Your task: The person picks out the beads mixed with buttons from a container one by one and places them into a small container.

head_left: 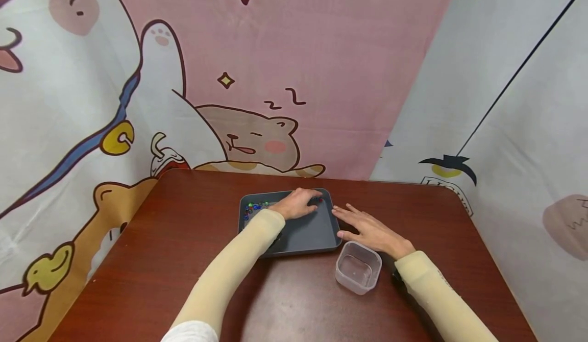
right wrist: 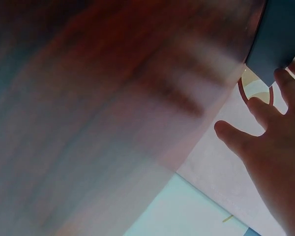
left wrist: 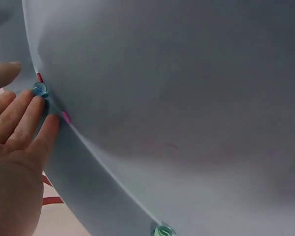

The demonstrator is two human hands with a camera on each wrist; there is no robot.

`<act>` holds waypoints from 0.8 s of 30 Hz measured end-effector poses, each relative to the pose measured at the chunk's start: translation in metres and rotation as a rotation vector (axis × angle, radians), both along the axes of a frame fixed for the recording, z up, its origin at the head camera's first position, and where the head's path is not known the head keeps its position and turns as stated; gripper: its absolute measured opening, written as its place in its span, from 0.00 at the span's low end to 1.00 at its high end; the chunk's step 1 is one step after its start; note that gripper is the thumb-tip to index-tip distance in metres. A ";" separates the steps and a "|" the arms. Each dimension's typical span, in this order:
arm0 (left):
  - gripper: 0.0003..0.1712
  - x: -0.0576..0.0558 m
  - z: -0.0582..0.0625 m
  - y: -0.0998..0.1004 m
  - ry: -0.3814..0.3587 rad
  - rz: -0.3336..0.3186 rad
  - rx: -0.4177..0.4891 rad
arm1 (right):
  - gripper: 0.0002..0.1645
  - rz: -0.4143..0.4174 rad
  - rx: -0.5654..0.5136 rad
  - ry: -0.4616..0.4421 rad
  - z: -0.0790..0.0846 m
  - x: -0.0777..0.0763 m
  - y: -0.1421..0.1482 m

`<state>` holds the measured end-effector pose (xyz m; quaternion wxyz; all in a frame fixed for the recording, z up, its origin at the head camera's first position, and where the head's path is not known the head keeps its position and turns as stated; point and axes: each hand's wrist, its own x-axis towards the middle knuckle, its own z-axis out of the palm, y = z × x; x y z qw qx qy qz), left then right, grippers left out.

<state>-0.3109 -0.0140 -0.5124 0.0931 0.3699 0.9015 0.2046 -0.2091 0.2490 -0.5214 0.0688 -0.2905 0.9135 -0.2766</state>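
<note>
A grey rectangular tray [head_left: 312,237] lies on the table. My left hand [head_left: 296,204] reaches over it, palm inward, with extended fingers at the far wall near the right corner. In the left wrist view those fingertips touch or nearly touch a clear blue marble [left wrist: 40,89]; a small red piece [left wrist: 39,77] and a pink piece [left wrist: 66,116] lie beside it. Several coloured marbles [head_left: 250,208] sit at the tray's left end. My right hand [head_left: 367,228] is spread at the tray's right edge, fingertips at the rim and holding nothing; firm contact is unclear.
A clear square plastic container [head_left: 350,282] stands just right of the tray's near corner, below my right hand. The brown wooden table [head_left: 184,240] meets a printed cartoon cloth [head_left: 344,76] behind. A green-swirled marble [left wrist: 162,230] lies along the tray wall.
</note>
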 end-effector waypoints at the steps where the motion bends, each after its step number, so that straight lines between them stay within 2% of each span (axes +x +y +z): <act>1: 0.28 0.000 0.000 0.000 0.003 0.002 -0.006 | 0.44 0.002 -0.002 0.004 0.000 0.000 0.000; 17: 0.22 -0.002 -0.004 -0.001 0.032 -0.012 0.015 | 0.44 -0.004 -0.009 -0.018 0.001 0.001 0.001; 24: 0.19 -0.002 -0.006 -0.001 0.051 -0.018 -0.007 | 0.44 0.002 -0.006 -0.023 0.001 0.000 0.000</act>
